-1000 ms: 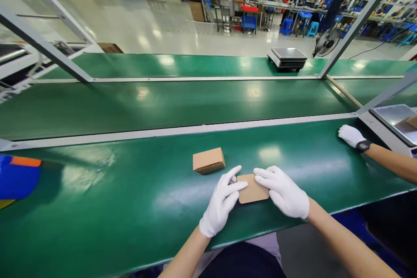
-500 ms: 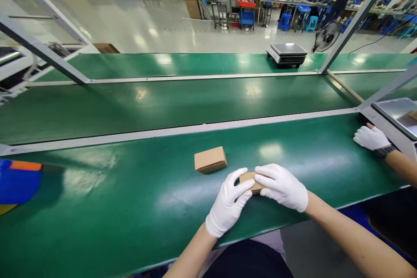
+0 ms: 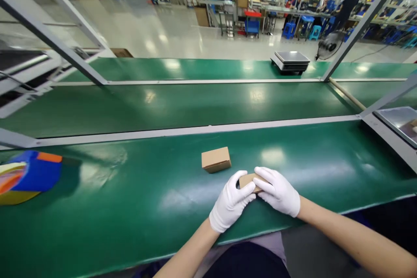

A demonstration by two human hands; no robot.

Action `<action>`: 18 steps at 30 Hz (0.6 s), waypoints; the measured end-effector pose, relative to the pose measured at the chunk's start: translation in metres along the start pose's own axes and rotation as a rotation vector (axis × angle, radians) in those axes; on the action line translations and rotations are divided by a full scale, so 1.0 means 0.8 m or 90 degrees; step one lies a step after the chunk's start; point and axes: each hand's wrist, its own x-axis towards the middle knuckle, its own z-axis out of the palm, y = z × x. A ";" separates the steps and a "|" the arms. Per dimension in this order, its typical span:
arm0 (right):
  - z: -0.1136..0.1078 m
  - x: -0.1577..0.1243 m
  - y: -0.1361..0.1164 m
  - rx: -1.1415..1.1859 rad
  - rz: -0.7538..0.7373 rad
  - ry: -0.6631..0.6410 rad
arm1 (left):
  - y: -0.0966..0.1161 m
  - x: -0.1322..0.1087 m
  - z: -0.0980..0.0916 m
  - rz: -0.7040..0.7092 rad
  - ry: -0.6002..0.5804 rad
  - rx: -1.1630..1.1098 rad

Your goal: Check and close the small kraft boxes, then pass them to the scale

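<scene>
Both my hands wear white gloves and meet over a small brown cardboard box point(image 3: 248, 180) on the near green belt point(image 3: 130, 191). My left hand point(image 3: 232, 202) curls round the box's left end. My right hand point(image 3: 279, 191) covers its right end and top, so most of the box is hidden. A second small closed cardboard box point(image 3: 216, 159) lies on the belt just beyond my left hand, untouched.
A blue, orange and yellow object point(image 3: 22, 174) sits at the belt's left edge. A weighing scale point(image 3: 290, 60) stands on the far belt, and another scale's metal tray point(image 3: 398, 121) is at the right. Grey frame bars point(image 3: 58, 47) slant across. A fan point(image 3: 328, 44) and people are in the background.
The cardboard piece, flat and in plain view a second ago, is now enclosed by both my hands. The co-worker's gloved hand at the right has left the view. The camera shifted slightly.
</scene>
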 end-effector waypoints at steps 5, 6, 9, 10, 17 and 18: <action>0.038 0.054 -0.028 0.049 0.057 0.061 | -0.012 -0.027 -0.056 -0.031 0.052 0.144; 0.049 0.067 -0.031 0.059 0.061 0.073 | -0.013 -0.027 -0.070 -0.031 0.065 0.202; 0.078 0.097 -0.031 0.087 0.099 0.098 | -0.017 -0.003 -0.111 -0.021 0.042 0.341; 0.086 0.103 -0.029 0.108 0.132 0.099 | -0.018 0.012 -0.122 -0.033 -0.002 0.365; 0.125 0.083 0.000 0.454 0.436 0.160 | -0.026 0.129 -0.134 -0.157 -0.406 0.378; 0.130 0.079 0.005 0.479 0.456 0.171 | -0.026 0.136 -0.131 -0.156 -0.418 0.378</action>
